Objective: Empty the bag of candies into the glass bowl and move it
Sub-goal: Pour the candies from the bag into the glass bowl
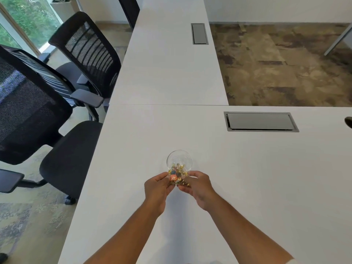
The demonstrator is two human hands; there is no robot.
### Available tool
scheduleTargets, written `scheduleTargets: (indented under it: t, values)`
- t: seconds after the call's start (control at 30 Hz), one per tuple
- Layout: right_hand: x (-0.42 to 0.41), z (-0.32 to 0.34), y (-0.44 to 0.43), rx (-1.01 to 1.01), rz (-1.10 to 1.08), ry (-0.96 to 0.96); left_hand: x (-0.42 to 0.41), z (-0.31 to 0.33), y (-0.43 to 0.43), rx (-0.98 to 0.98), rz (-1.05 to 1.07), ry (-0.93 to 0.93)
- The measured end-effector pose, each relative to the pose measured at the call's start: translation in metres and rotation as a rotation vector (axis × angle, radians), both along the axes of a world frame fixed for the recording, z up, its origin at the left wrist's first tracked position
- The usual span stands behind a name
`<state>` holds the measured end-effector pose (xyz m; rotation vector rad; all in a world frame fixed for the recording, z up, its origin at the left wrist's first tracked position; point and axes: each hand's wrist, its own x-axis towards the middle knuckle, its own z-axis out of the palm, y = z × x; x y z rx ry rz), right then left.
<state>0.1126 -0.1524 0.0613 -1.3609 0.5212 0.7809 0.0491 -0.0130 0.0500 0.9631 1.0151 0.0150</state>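
A small clear bag of candies, with gold and orange wrappers showing through, hangs between both hands just above the near rim of the glass bowl. My left hand pinches the bag's left side and my right hand pinches its right side. The round, clear bowl stands on the white table. Some candies show through its near part, though I cannot tell whether they lie in the bowl or in the bag.
Two black mesh office chairs stand along the table's left edge. A grey cable hatch is set into the table at the right, and another hatch sits in the far desk. Carpeted floor lies beyond.
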Motion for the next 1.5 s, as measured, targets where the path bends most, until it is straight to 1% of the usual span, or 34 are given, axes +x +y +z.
scheduleTargets:
  t: [0.6, 0.87, 1.3, 1.5]
  values:
    - [0.021, 0.005, 0.006, -0.012, -0.051, 0.063, 0.027, 0.003, 0.005, 0.012, 0.073, 0.104]
    - [0.025, 0.01, 0.005, -0.018, -0.053, 0.037, 0.034, 0.009, 0.008, 0.01, 0.062, 0.118]
    - [0.028, 0.014, 0.002, -0.134, -0.005, -0.053, 0.04, 0.025, 0.007, 0.062, 0.005, 0.156]
    - [0.027, 0.016, 0.0, -0.148, 0.014, -0.074, 0.04, 0.027, 0.006, 0.077, 0.012, 0.139]
